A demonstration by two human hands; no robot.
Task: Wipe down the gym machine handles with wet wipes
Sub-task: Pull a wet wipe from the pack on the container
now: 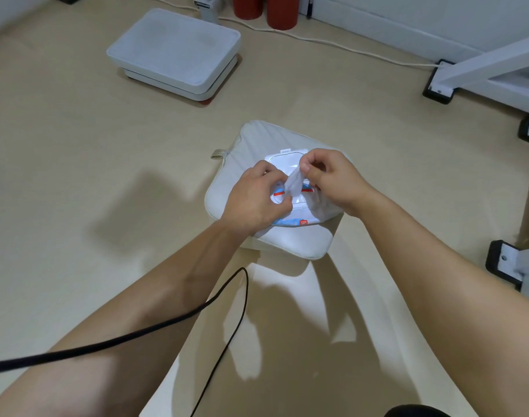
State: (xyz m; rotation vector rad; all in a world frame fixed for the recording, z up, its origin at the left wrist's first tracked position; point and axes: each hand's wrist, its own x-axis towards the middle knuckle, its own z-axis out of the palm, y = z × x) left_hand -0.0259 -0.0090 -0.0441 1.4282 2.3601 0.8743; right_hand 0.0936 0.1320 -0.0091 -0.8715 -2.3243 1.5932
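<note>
Setting: a person is looking down at both bare forearms reaching forward over a beige floor [76, 145].
Wipes pack: a white wet wipes pack [299, 218] is lying on a pale padded cushion [242, 164], directly under both hands, with its flip lid [283, 159] standing open on the far side of the fingers.
Right grip: the right hand [332, 182] is pinching the upper end of a white wet wipe [294, 184] between thumb and fingertips, just above the pack opening.
Left grip: the left hand [254, 200] is curling closed at the lower end of the same wipe and pressing onto the pack; its fingertips are partly hidden, so exactly what they are pinching cannot be told.
Wipe: it is stretching as a crumpled strip between the two hands.
Beyond the hands: a flat pale grey platform [174, 52] is sitting on the floor, well apart from the cushion, with two red cylinders [281, 13] and a white cable [332, 42] farther off.
Right of the right hand: the white metal frame [483, 64] of a machine is standing on black feet.
Near the viewer: a black cord [137, 335] is crossing over the left forearm.
</note>
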